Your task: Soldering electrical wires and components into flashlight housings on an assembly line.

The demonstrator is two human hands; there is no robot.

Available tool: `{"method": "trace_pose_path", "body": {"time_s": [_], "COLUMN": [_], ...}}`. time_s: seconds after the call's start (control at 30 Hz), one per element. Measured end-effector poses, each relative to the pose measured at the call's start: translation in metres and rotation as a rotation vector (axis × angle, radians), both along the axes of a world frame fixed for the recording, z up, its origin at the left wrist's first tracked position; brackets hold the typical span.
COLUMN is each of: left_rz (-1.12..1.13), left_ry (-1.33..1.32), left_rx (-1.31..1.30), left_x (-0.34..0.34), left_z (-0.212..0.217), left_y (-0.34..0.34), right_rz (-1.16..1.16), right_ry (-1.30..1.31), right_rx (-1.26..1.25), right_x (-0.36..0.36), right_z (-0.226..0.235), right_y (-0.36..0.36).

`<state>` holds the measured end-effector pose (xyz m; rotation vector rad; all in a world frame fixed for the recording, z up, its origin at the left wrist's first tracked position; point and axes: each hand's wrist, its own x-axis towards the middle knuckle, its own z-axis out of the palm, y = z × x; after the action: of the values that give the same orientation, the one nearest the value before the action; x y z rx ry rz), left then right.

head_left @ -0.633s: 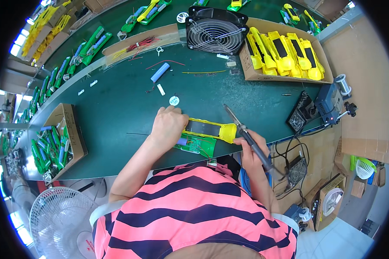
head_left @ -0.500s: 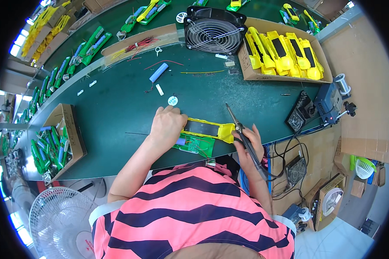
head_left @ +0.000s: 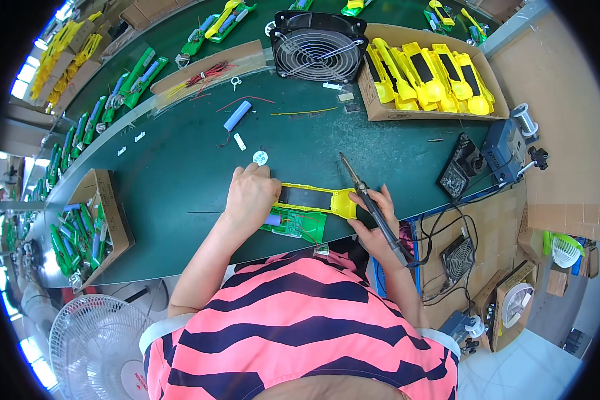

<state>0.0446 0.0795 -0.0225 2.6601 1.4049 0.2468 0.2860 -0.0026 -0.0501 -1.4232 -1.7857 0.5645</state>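
Note:
My left hand [head_left: 252, 199] is closed on the left end of a long yellow plastic casing [head_left: 343, 203] with a dark panel along its middle. At the casing's wide right end, the fingers of my right hand [head_left: 383, 219] touch its edge while gripping a soldering iron [head_left: 373, 208]. The iron's tip points up and left, above the casing and apart from it. Partly beneath the casing lies a green housing [head_left: 313, 229] with thin wires and a blue cylindrical cell [head_left: 273, 219]. My left fingertips are hidden behind the hand.
A round white sticker [head_left: 260, 158] and a loose blue cell [head_left: 237, 116] lie beyond my left hand. A black fan [head_left: 320, 50] and a carton of yellow casings [head_left: 433, 115] stand at the back. The soldering station [head_left: 503, 157] is right; a carton of green housings [head_left: 117, 213] is left.
The whole view has shifted slightly. The soldering iron has tilted a little to the left in my right hand; both hands keep nearly the same places on the casing.

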Motion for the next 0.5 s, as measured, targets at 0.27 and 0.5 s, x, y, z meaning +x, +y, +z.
{"method": "trace_pose_path", "body": {"time_s": [0.27, 0.5], "left_rz": [-0.015, -0.294], "left_ry": [-0.713, -0.147], "left_rx": [-0.426, 0.097], "left_x": [-0.001, 0.026], "left_z": [0.037, 0.016], "left_y": [0.01, -0.039], "right_rz": [-0.054, 0.003], "right_ry": [-0.037, 0.015], "right_rx": [-0.035, -0.025], "right_x": [0.008, 0.001], "right_z": [-0.01, 0.004], "right_y": [-0.002, 0.002]}}
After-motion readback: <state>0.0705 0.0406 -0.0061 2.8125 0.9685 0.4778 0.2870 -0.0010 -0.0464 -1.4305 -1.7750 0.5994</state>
